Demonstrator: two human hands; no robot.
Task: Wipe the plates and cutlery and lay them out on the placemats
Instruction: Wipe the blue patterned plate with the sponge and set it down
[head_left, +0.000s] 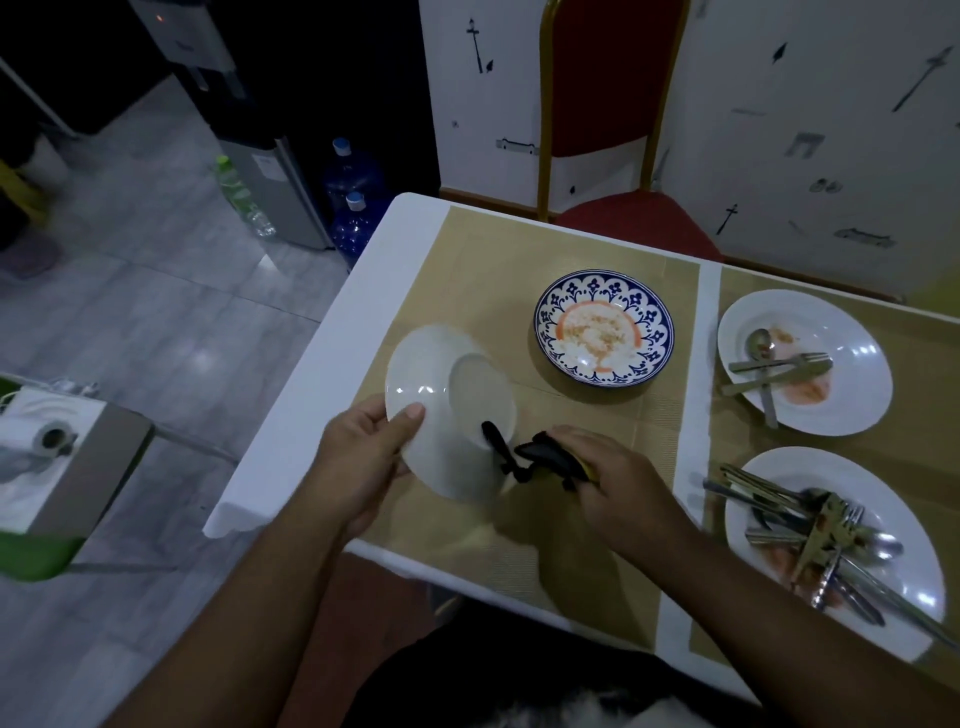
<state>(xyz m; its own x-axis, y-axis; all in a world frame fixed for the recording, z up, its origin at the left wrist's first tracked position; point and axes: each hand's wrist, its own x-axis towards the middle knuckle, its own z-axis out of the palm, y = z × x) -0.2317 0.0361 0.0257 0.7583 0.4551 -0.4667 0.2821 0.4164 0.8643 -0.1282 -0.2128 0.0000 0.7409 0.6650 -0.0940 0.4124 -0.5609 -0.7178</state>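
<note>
Left hand (363, 457) pinches tilted white plate (441, 395) by rim; right hand (608, 478) clutches dark cloth (540, 452). I fear plate slipping under wiping push.

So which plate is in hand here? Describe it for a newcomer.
On the white table, find the left edge of the left tan woven placemat. The left hand grips the rim of a plain white round plate, tilted. Unlike the blue floral bowl and two white plates carrying cutlery, it is empty and lifted.
</note>
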